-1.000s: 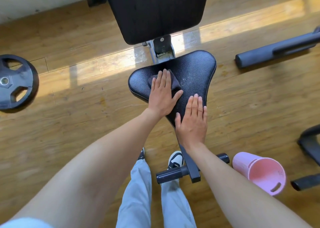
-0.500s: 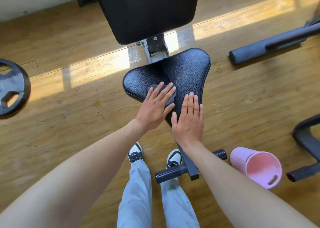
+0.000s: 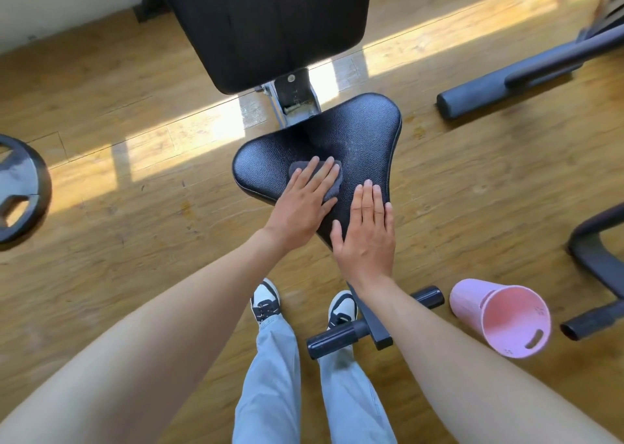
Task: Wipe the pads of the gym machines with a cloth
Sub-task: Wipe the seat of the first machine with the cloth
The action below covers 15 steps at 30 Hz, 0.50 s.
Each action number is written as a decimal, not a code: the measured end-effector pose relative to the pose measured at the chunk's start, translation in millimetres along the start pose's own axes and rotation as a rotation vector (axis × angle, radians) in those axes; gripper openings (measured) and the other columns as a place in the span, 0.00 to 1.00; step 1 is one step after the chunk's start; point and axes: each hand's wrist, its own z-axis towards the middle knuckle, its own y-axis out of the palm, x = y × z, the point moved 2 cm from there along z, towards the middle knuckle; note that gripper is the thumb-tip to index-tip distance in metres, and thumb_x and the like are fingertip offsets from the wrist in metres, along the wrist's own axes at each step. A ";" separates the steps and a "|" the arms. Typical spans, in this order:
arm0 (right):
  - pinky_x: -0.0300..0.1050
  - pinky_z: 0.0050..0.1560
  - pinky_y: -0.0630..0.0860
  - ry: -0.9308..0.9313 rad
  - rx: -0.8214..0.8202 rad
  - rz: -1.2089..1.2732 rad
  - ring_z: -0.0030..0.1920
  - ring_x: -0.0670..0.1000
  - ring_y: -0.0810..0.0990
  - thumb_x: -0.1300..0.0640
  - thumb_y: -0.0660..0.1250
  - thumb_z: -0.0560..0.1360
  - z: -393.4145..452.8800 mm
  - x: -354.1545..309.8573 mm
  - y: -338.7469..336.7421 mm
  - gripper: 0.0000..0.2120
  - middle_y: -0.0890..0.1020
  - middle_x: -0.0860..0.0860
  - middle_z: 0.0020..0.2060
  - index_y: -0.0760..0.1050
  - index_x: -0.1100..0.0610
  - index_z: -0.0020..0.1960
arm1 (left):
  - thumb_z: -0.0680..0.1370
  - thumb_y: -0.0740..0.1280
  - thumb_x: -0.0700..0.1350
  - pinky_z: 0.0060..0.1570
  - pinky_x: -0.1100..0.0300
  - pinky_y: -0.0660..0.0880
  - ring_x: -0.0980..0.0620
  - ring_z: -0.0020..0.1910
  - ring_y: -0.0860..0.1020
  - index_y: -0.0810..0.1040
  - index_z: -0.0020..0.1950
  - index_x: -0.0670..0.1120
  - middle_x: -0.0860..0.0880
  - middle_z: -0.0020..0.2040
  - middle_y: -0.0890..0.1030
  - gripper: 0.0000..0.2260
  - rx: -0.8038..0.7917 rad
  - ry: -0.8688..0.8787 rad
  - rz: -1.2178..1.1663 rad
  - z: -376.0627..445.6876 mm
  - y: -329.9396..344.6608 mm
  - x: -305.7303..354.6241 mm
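Observation:
A black, roughly triangular seat pad [image 3: 361,133] of a gym bench fills the middle of the view, with a large black back pad [image 3: 270,21] behind it. My left hand [image 3: 304,204] presses flat on a small dark grey cloth [image 3: 332,182] lying on the left half of the seat pad; most of the cloth is hidden under my fingers. My right hand [image 3: 366,234] lies flat, fingers together, on the narrow near end of the seat pad and holds nothing.
A pink plastic bucket [image 3: 499,318] lies tipped on the wooden floor at the right. A black weight plate [image 3: 20,190] is at the left edge. Dark machine bars [image 3: 523,72] and a frame [image 3: 594,261] stand to the right. The bench's foot bar [image 3: 354,332] is beside my shoes.
My left hand slid the cloth back toward me along the seat pad, then pushed it slightly forward again. My right hand stayed resting on the near end of the pad.

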 end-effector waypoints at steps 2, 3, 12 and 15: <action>0.56 0.81 0.50 0.010 0.005 0.009 0.83 0.57 0.52 0.44 0.53 0.81 -0.3 0.5 -0.2 0.36 0.55 0.59 0.82 0.54 0.63 0.82 | 0.86 0.55 0.54 0.80 0.48 0.48 0.47 0.84 0.48 0.55 0.85 0.47 0.51 0.84 0.54 0.28 -0.018 -0.005 0.019 -0.2 0.1 0.9; 0.56 0.81 0.51 0.013 0.008 0.011 0.83 0.57 0.53 0.44 0.54 0.81 -0.1 0.0 0.2 0.36 0.55 0.59 0.82 0.54 0.63 0.82 | 0.86 0.54 0.54 0.80 0.47 0.47 0.47 0.84 0.48 0.55 0.84 0.48 0.51 0.84 0.54 0.28 -0.020 -0.013 0.031 4.3 -0.7 1.2; 0.56 0.81 0.52 0.012 0.021 0.004 0.83 0.57 0.52 0.44 0.53 0.81 1.3 1.4 1.7 0.36 0.55 0.59 0.82 0.54 0.63 0.83 | 0.88 0.52 0.54 0.81 0.45 0.46 0.45 0.84 0.45 0.50 0.85 0.46 0.49 0.85 0.49 0.27 -0.040 -0.058 0.056 82.9 -6.9 18.3; 0.57 0.81 0.52 0.016 0.007 0.028 0.83 0.57 0.52 0.44 0.54 0.81 -0.9 0.7 1.3 0.36 0.55 0.59 0.82 0.54 0.63 0.82 | 0.87 0.54 0.53 0.81 0.46 0.48 0.46 0.84 0.46 0.53 0.85 0.47 0.50 0.85 0.52 0.27 -0.028 -0.016 0.017 45.5 -7.2 9.3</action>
